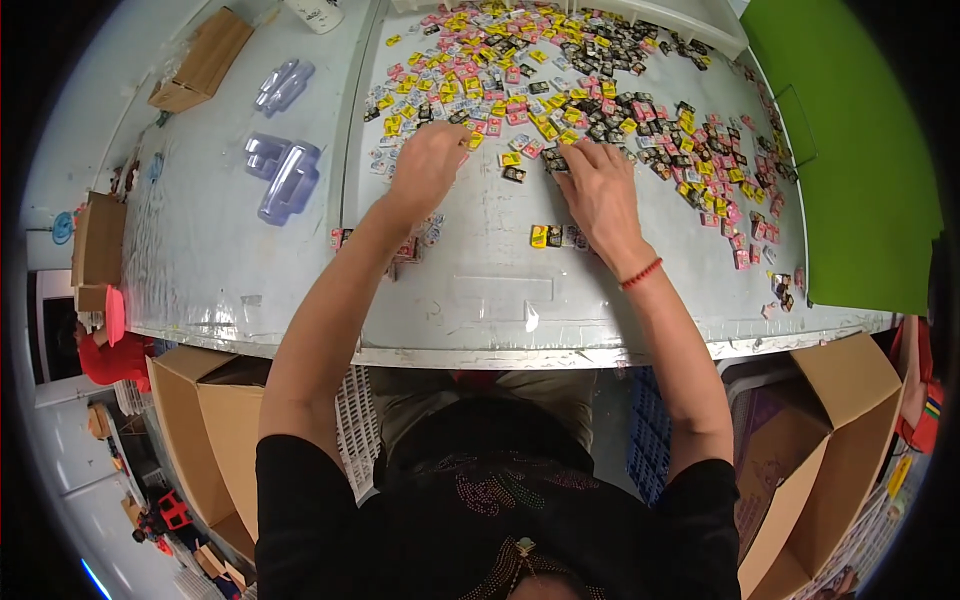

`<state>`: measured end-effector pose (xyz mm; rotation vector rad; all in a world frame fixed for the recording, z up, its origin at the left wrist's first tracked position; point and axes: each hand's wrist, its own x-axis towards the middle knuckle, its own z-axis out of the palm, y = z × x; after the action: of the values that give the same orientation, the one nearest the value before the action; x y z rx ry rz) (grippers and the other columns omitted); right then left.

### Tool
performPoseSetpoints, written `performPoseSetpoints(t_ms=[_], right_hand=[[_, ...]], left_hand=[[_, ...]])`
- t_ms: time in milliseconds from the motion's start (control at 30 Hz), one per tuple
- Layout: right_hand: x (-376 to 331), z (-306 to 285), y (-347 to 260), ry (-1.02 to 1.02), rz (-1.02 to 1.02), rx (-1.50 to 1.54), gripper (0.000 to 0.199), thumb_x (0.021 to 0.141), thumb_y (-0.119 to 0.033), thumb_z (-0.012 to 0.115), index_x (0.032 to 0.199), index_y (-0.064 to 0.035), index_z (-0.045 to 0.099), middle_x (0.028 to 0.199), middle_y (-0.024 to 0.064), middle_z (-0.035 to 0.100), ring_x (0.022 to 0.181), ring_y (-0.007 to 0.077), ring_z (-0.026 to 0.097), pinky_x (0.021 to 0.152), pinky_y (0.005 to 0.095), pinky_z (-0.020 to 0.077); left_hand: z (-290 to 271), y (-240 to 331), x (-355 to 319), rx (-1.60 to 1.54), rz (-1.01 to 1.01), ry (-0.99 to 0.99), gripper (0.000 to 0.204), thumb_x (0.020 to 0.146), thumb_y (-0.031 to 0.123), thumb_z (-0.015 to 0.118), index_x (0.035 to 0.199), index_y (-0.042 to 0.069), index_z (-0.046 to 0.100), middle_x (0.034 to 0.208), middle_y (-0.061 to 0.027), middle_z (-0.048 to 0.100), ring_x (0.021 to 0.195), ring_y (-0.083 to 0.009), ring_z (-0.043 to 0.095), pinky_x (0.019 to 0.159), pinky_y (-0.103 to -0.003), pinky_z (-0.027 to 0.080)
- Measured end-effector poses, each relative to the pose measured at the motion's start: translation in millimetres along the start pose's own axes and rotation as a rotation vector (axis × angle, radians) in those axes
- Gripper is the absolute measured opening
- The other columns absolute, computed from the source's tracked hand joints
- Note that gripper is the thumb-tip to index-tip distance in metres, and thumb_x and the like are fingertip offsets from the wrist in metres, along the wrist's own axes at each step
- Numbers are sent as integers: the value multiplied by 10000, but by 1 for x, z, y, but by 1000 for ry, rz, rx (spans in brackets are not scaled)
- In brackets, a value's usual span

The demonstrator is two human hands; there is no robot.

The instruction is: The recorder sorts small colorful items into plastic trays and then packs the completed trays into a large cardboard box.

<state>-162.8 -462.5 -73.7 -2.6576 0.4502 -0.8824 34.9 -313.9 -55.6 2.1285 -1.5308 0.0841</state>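
Observation:
My left hand point(428, 160) rests palm down on the near edge of a big scatter of small packets point(560, 90) in yellow, pink, black and white, fingers curled over a few of them. My right hand point(598, 185), with a red cord at the wrist, lies beside it, fingertips touching black packets point(553, 158). A short row of sorted packets, yellow and black point(555, 237), lies near my right wrist, and another small group point(415, 243) lies partly hidden under my left forearm. Whether either hand pinches a packet is hidden.
The grey table point(480, 300) carries clear plastic trays point(285, 170) at left, a brown carton point(205, 60) at far left and a green board point(860, 170) at right. Open cardboard boxes point(215, 420) point(830, 440) stand on the floor on both sides. A person in red point(110, 355) is at far left.

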Motion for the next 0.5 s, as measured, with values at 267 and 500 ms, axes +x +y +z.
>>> performPoseSetpoints(t_ms=[267, 500], right_hand=[[22, 44, 5, -77, -68, -180, 157, 837, -194, 656, 959, -97, 662, 1000, 64, 656, 991, 268, 560, 923, 420, 385], [21, 49, -9, -58, 24, -210, 126, 826, -188, 658, 916, -99, 657, 948, 60, 656, 973, 252, 559, 890, 426, 379]], left_hand=[[38, 14, 31, -96, 194, -43, 204, 804, 64, 664, 999, 6, 642, 979, -151, 656, 946, -346, 613, 827, -421, 486], [43, 2, 39, -123, 161, -206, 205, 793, 97, 686, 974, 20, 631, 991, -164, 643, 953, -347, 602, 826, -437, 484]])
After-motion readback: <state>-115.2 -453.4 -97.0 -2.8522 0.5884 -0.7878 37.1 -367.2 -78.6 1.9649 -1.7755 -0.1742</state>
